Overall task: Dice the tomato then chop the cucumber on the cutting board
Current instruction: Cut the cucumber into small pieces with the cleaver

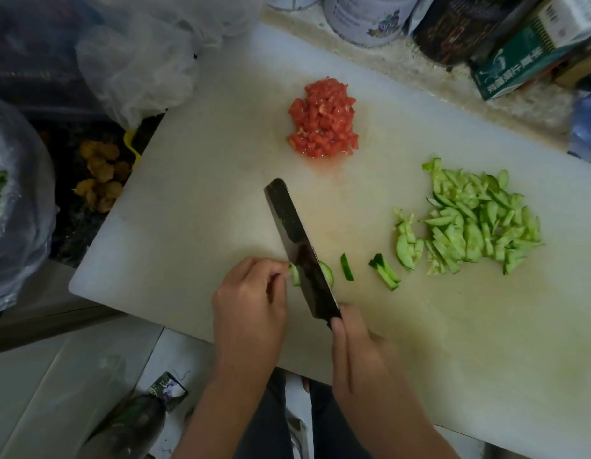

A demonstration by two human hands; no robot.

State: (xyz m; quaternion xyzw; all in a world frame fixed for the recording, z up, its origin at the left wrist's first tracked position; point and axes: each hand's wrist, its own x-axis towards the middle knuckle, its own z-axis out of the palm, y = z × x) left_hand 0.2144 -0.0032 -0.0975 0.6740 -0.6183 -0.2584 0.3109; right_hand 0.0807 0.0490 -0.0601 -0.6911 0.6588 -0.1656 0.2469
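Note:
A pile of diced red tomato [323, 119] lies at the back middle of the white cutting board [194, 193]. A heap of chopped green cucumber [476, 223] lies on the board's right side, with a few loose strips [385, 271] nearer the middle. My left hand [251, 303] pinches a small cucumber piece [295, 275] against the board with curled fingers. My right hand [360, 349] grips the handle of a dark knife [297, 246], whose blade stands in that piece, with a cut slice [328, 274] on its right side.
Crumpled clear plastic bags [138, 54] lie at the board's back left. Tins [370, 18] and boxes [532, 51] stand along the back edge. A plastic bottle [135, 422] lies on the floor below. Brown food [100, 173] sits left of the board.

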